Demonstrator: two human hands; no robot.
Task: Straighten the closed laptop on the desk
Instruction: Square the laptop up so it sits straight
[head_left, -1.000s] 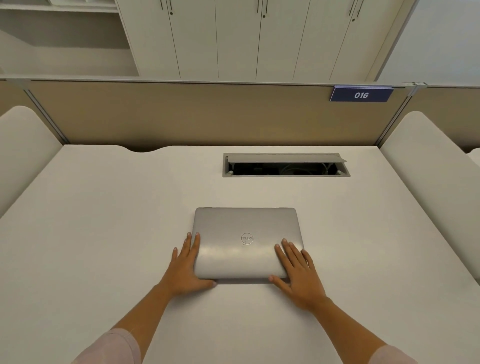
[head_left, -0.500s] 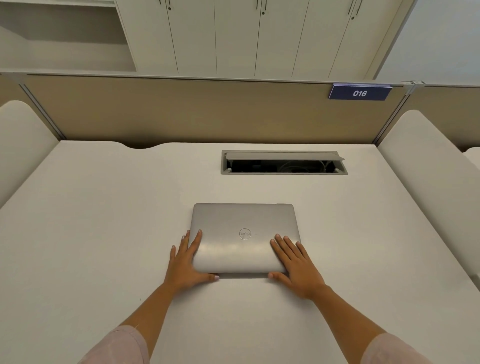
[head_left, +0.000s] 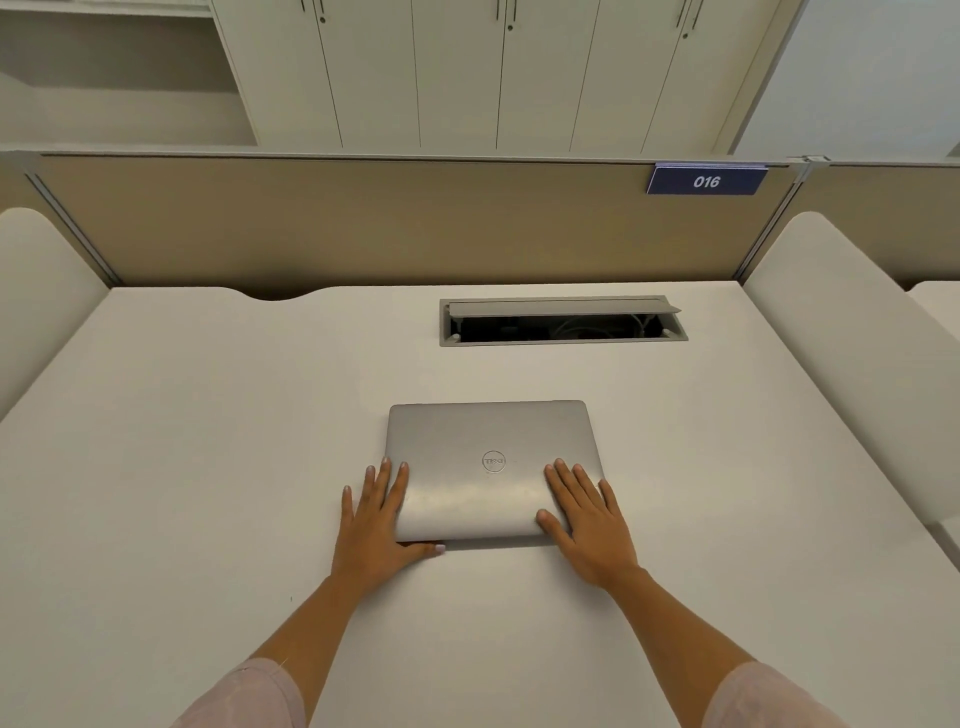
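Note:
A closed silver laptop (head_left: 488, 447) lies flat on the white desk (head_left: 208, 467), its round logo facing up and its edges roughly parallel to the desk's front. My left hand (head_left: 376, 519) grips the near left corner, fingers along the left side and thumb under the front edge. My right hand (head_left: 589, 514) lies flat on the near right corner, fingers spread on the lid and thumb at the front edge.
An open grey cable hatch (head_left: 563, 322) is set into the desk behind the laptop. A beige partition (head_left: 363, 223) with a blue "016" sign (head_left: 705, 181) closes the back. White side panels (head_left: 852, 338) flank the desk; cabinets stand beyond.
The laptop's right side has shifted slightly away from me with both hands on it, so it sits a little squarer. The camera view has also drifted.

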